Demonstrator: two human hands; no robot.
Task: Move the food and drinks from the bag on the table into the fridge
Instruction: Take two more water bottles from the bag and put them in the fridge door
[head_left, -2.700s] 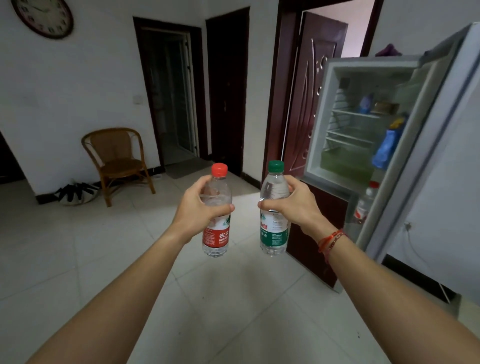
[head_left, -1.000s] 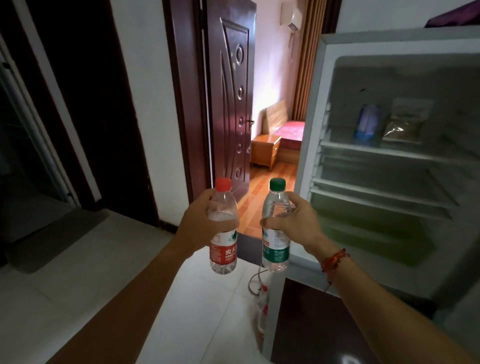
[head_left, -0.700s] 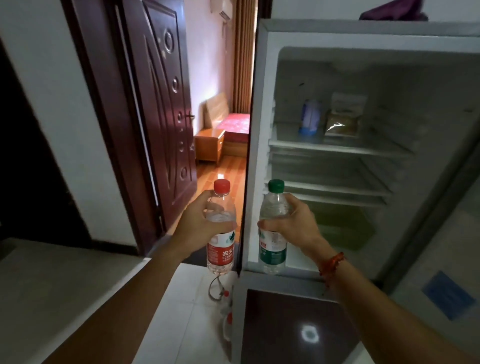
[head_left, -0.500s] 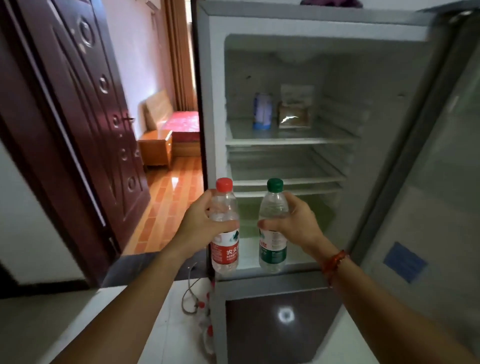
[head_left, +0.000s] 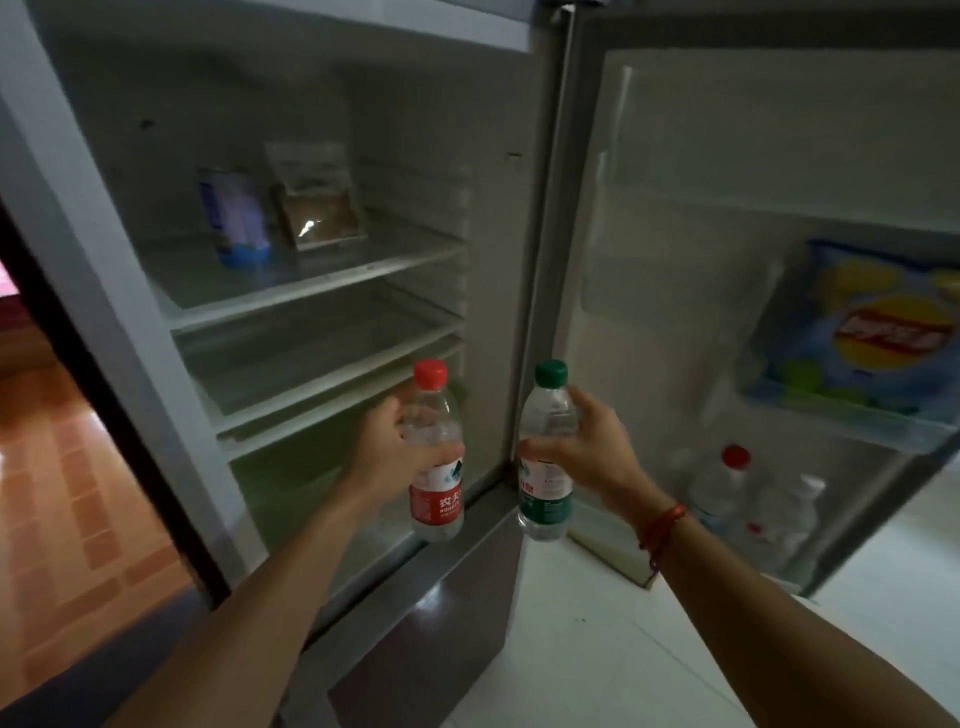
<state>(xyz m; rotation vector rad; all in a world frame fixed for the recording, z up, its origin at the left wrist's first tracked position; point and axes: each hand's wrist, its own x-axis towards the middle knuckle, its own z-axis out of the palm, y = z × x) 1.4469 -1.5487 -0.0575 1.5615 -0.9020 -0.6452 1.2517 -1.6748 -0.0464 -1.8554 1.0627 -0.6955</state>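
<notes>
Red-capped bottle (head_left: 436, 467) is sitting upright in the left hand (head_left: 389, 447), with fingers and thumb wrapping the clear body above the label. The green-capped bottle (head_left: 545, 457) is riding the same way in the right hand (head_left: 587, 447), which is curling round the shoulder just under the cap. Both are being gripped high, leaving the bases hanging free. My read is that each can then go down bottom-first without a regrip. They are travelling one per hand, side by side and not touching. The bag and counter are not showing. The fridge (head_left: 104, 260) is standing open, with the cabinet lying beyond and left of the left hand. Its door (head_left: 675, 156) is swinging out beyond and right of the right hand. Up and left of the left hand, the top shelf (head_left: 332, 275) is carrying a blue carton (head_left: 236, 218) and a brown packet (head_left: 319, 213), both standing near the back. Low and right of the right hand, the door rack (head_left: 878, 499) is already holding clear bottles (head_left: 727, 488) upright, one of them red-capped. A blue-and-yellow crisps bag (head_left: 872, 332) is leaning in the rack above. Drinks are probably being grouped in the door because its rail stops tall bottles from tipping. I'm guessing both bottles are heading there, the green one first. The rack is looking crowded and blurred, so I cannot tell how much room is remaining.
</notes>
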